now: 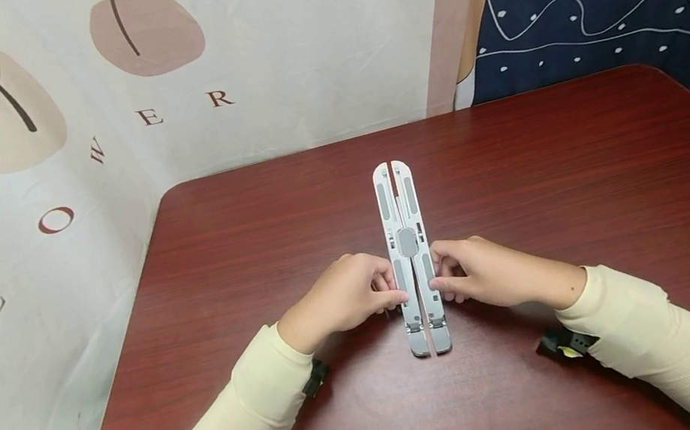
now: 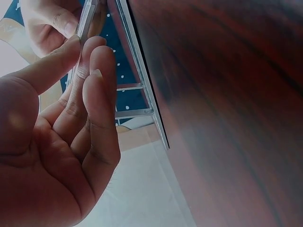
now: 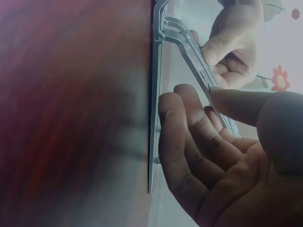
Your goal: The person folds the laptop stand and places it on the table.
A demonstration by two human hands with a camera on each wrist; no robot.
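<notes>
A silver folding laptop stand [image 1: 407,242] with grey pads stands on the table, its two long rails close together, small lips at the near end. My left hand [image 1: 351,294] pinches the left rail between thumb and fingers. On the opposite side, my right hand [image 1: 488,271] grips the right rail the same way, thumb on top. The right wrist view shows the upper rail [image 3: 201,68] raised at a slant above the base bar [image 3: 155,94], which lies along the tabletop. Some fingers of both hands are under the raised rails, between them and the base.
The stand rests on a dark red wooden table [image 1: 250,223] with rounded far corners. Behind it hangs a pale cloth [image 1: 302,39] printed with letters and flowers. A navy cloth [image 1: 599,13] with white trees hangs at the right. Dark straps [image 1: 316,377] circle the wrists.
</notes>
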